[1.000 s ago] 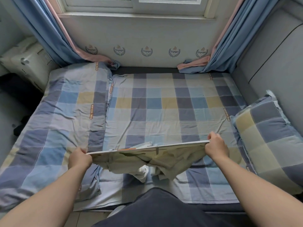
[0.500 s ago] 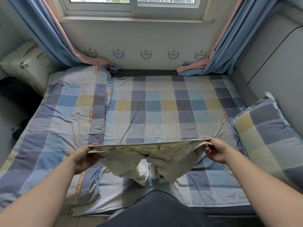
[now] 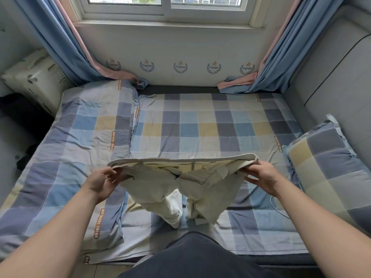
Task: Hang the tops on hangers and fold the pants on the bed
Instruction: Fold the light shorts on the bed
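Checked pillow (image 3: pixel 329 163), blue curtains (image 3: pixel 56 47), window (image 3: pixel 166 9)

Cream pants (image 3: pixel 180 185), bed (image 3: pixel 200 125) sheet checked blue, grey, yellow — blue-and-pink curtains (image 3: pixel 64 43), checked pillow (image 3: pixel 329 165)

Soft window daylight, wide-angle edge distortion

Free passage: flat checked sheet of the bed (image 3: pixel 200 125), from mid-bed to the far wall. Bounded left by the folded quilt (image 3: pixel 84 133), a raised step, and right by the pillow (image 3: pixel 325 161) beside the grey padded panel (image 3: pixel 331 87); curtain ends (image 3: pixel 140 82) lie in both far corners. Near edge blocked: pants (image 3: pixel 180 183) stretched between left hand (image 3: pixel 100 181) and right hand (image 3: pixel 263 177), legs trailing onto the sheet.
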